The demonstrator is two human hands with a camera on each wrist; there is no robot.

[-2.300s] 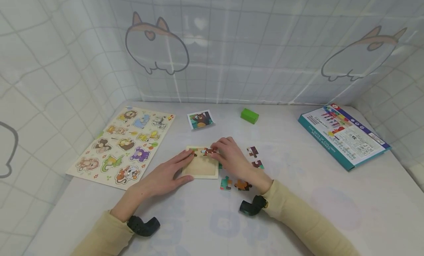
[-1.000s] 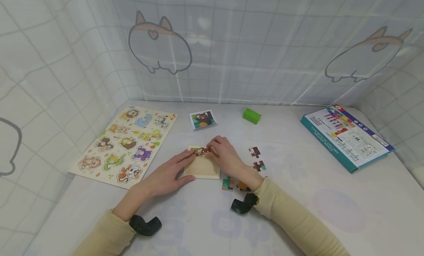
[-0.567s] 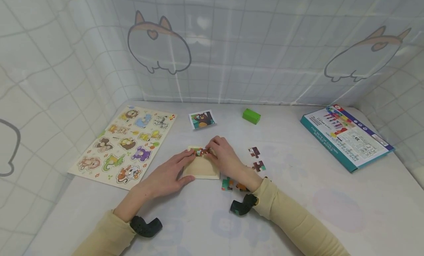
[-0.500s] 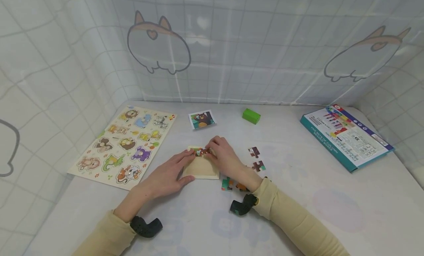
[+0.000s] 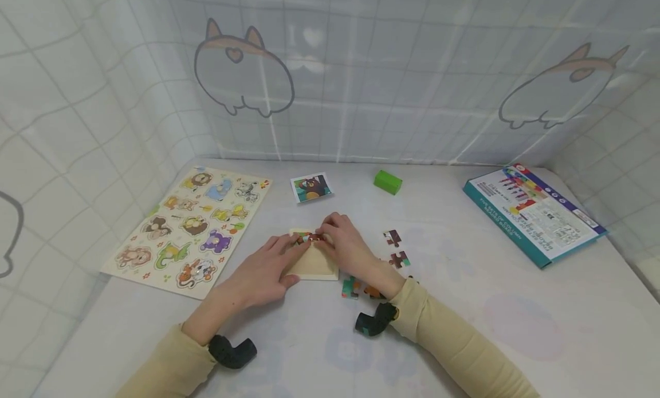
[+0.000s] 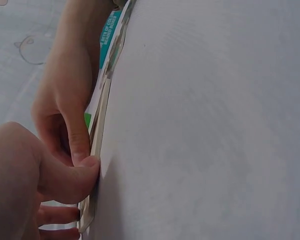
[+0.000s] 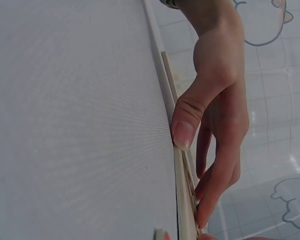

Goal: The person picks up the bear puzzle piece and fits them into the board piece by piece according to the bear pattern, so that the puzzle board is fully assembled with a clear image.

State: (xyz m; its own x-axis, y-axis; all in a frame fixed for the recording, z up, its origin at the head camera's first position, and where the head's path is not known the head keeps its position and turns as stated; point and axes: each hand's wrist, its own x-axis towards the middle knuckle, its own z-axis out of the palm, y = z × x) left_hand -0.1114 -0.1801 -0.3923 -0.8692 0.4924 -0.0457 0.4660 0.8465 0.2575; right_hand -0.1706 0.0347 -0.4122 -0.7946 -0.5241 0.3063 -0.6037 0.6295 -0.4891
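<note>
Reference: wooden puzzle tray (image 5: 311,266). The brown bear jigsaw piece (image 5: 313,237) is at the tray's far edge, right of centre; the visible piece strip runs lengthwise along that edge. The right hand (image 5: 347,246) is positioned over the tray's far right corner, thumb and fingertips closed together, pinching this piece. The left hand (image 5: 262,274) spans the tray's left side, fingers extended to the strip, thumb near the near edge, grasping no piece. Loose jigsaw pieces (image 5: 399,259) lie right of the tray.
</note>
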